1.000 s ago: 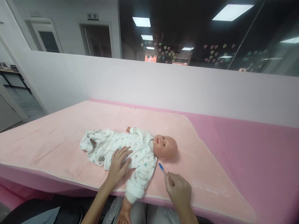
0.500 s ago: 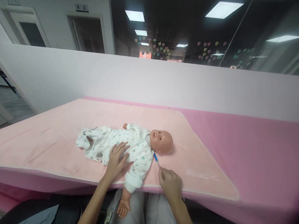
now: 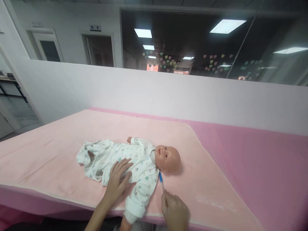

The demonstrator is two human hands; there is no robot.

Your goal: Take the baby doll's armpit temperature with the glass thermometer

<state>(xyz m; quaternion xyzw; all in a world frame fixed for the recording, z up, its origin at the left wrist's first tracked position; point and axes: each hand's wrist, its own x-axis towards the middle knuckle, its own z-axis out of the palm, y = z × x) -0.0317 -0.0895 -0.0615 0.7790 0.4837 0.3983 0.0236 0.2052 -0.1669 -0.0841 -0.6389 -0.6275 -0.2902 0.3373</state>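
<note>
A baby doll (image 3: 168, 159) in a white patterned garment (image 3: 141, 170) lies on its back, head to the right. My left hand (image 3: 118, 179) rests on the doll's belly, fingers spread and holding nothing. In my closed right hand (image 3: 175, 208) is a slim stick (image 3: 161, 177), blue at the far part and pale near my fingers; its exact kind is not clear. Its blue end meets the garment by the doll's near shoulder, just below the head. The doll's near arm hangs over the table edge, its hand out of frame.
A peach mat (image 3: 67, 138) lies over a pink table cover (image 3: 264, 160). Behind the table stands a low white partition (image 3: 168, 93), with a dark window (image 3: 183, 38) and doors beyond. The table's front edge is close to me.
The view has tilted up, so everything sits lower in the picture. Both hands keep about the same places at the doll, and the stick still touches the shoulder area.
</note>
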